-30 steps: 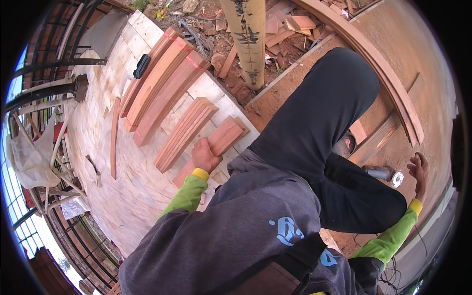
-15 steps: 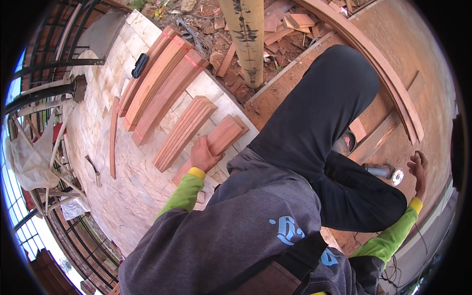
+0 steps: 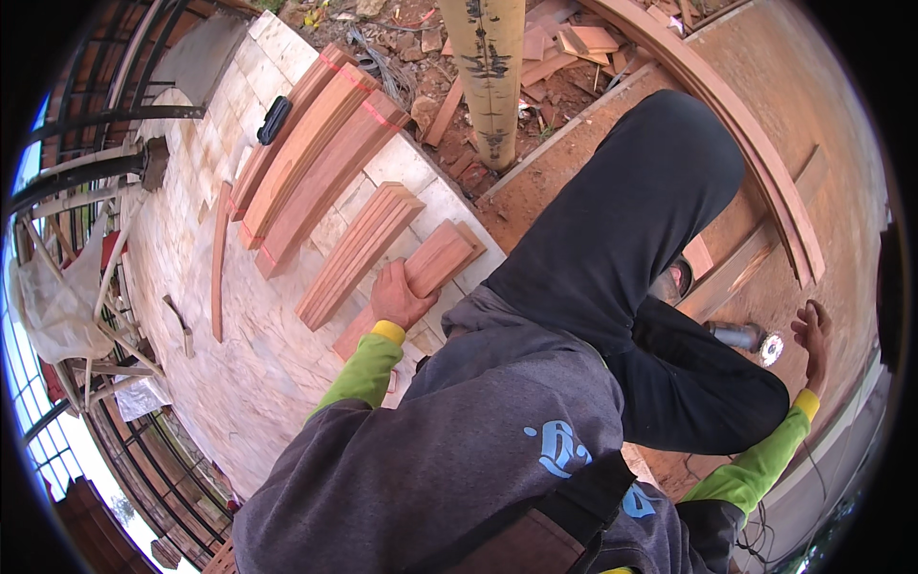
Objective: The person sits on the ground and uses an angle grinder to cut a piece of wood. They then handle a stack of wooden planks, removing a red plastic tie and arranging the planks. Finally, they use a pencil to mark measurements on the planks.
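My left hand point(image 3: 398, 298) grips a short reddish wooden block point(image 3: 435, 263) that lies on the pale tiled floor point(image 3: 239, 373), just beside a stack of longer moulded boards point(image 3: 359, 253). My right hand point(image 3: 813, 335) rests with fingers spread on the brown floor at the far right, apart from a small angle grinder point(image 3: 746, 340) lying to its left. My raised knee in black trousers point(image 3: 622, 220) fills the middle, and my grey sweater with green cuffs covers the lower part.
Longer reddish planks point(image 3: 316, 153) lie at the upper left with a black object point(image 3: 274, 118) beside them. A yellowish post point(image 3: 492, 77) stands among wood scraps point(image 3: 574, 43). Curved wooden strips point(image 3: 765, 182) run along the right. Metal railings point(image 3: 86, 172) line the left.
My left hand has shifted slightly along the short block, keeping hold of it. My right hand stays planted near the grinder.
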The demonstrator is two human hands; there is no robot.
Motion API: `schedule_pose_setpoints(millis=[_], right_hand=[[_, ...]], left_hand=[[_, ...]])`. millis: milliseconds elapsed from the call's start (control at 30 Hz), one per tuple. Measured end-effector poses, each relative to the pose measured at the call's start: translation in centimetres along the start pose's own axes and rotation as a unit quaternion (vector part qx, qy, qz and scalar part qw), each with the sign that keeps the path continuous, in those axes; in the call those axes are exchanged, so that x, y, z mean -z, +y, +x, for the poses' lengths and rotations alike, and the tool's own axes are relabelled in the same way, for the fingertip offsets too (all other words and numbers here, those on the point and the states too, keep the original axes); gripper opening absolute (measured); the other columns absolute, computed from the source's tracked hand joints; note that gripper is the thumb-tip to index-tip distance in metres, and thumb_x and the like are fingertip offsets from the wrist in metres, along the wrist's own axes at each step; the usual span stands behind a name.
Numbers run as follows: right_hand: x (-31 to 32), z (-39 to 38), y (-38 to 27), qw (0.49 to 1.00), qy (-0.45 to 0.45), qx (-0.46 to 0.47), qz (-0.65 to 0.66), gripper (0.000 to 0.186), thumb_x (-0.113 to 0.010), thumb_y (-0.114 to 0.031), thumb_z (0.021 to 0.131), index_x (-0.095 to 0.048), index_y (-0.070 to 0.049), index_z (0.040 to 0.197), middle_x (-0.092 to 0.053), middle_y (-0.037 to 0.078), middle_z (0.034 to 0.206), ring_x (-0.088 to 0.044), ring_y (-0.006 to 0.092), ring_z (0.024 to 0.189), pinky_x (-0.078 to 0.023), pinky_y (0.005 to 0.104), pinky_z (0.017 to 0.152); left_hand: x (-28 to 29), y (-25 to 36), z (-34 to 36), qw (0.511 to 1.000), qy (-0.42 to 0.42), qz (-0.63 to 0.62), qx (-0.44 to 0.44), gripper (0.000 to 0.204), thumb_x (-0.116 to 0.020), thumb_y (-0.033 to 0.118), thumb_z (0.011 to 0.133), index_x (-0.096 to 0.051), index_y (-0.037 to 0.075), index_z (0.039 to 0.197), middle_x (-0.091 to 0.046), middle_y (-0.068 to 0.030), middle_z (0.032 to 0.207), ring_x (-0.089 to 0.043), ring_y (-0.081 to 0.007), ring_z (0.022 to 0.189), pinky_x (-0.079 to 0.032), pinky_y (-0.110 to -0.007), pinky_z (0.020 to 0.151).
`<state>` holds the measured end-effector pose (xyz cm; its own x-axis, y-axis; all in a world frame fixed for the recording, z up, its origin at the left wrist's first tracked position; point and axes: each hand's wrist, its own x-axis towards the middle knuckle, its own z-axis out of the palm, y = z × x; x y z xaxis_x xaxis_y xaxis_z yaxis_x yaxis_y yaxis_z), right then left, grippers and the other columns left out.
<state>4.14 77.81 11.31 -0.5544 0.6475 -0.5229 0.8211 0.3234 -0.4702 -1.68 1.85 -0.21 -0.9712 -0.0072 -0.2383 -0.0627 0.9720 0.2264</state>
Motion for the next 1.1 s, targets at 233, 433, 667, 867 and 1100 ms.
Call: schedule_pose_setpoints(millis=[233, 433, 667, 867, 1100], right_hand=[[0.5, 0.9, 0.9, 1.000, -0.006, -0.002, 0.000, 0.060, -0.055, -0.049, 0.094, -0.047, -0.009, 0.139, -0.063, 0.009, 0.115, -0.063, 0.0155, 0.086, -0.050, 0.0289, 0.070], [0.2, 0.4, 0.4, 1.000, -0.002, -0.006, -0.005, 0.060, -0.055, -0.049, 0.094, -0.046, -0.009, 0.139, -0.063, 0.010, 0.116, -0.063, 0.0158, 0.087, -0.050, 0.0291, 0.072], [0.0, 0.0, 0.3, 1.000, 0.009, 0.000, -0.003, 0.060, -0.055, -0.049, 0.095, -0.047, -0.009, 0.138, -0.063, 0.009, 0.116, -0.063, 0.0151, 0.087, -0.050, 0.0289, 0.073], [0.1, -0.2, 0.0, 1.000, -0.003, -0.005, -0.003, 0.059, -0.055, -0.048, 0.095, -0.047, -0.008, 0.138, -0.063, 0.009, 0.116, -0.062, 0.0136, 0.087, -0.049, 0.0275, 0.074], [-0.1, -0.5, -0.2, 1.000, 0.002, 0.002, 0.006, 0.057, -0.055, -0.047, 0.096, -0.048, -0.008, 0.137, -0.063, 0.009, 0.115, -0.063, 0.0140, 0.086, -0.050, 0.0277, 0.073]], left_hand=[[-0.2, 0.0, 0.2, 1.000, -0.003, 0.011, 0.007, 0.078, -0.081, 0.043, 0.059, -0.050, 0.003, 0.119, -0.057, -0.0156, 0.109, -0.055, -0.0338, 0.104, -0.047, -0.043, 0.088], [-0.1, 0.2, 0.1, 1.000, 0.000, 0.019, 0.007, 0.077, -0.081, 0.043, 0.059, -0.050, 0.004, 0.118, -0.056, -0.0152, 0.109, -0.055, -0.0337, 0.104, -0.047, -0.043, 0.088], [-0.2, 0.1, 0.1, 1.000, -0.005, 0.013, 0.010, 0.078, -0.081, 0.042, 0.059, -0.050, 0.004, 0.119, -0.056, -0.0154, 0.109, -0.055, -0.0340, 0.104, -0.046, -0.043, 0.089], [-0.1, 0.1, 0.1, 1.000, 0.003, 0.013, 0.008, 0.078, -0.081, 0.041, 0.059, -0.049, 0.004, 0.119, -0.056, -0.0158, 0.109, -0.055, -0.0343, 0.104, -0.046, -0.043, 0.089], [0.0, 0.3, 0.0, 1.000, 0.005, 0.001, 0.007, 0.076, -0.081, 0.041, 0.060, -0.049, 0.004, 0.118, -0.056, -0.0163, 0.108, -0.055, -0.0350, 0.103, -0.046, -0.044, 0.088]])
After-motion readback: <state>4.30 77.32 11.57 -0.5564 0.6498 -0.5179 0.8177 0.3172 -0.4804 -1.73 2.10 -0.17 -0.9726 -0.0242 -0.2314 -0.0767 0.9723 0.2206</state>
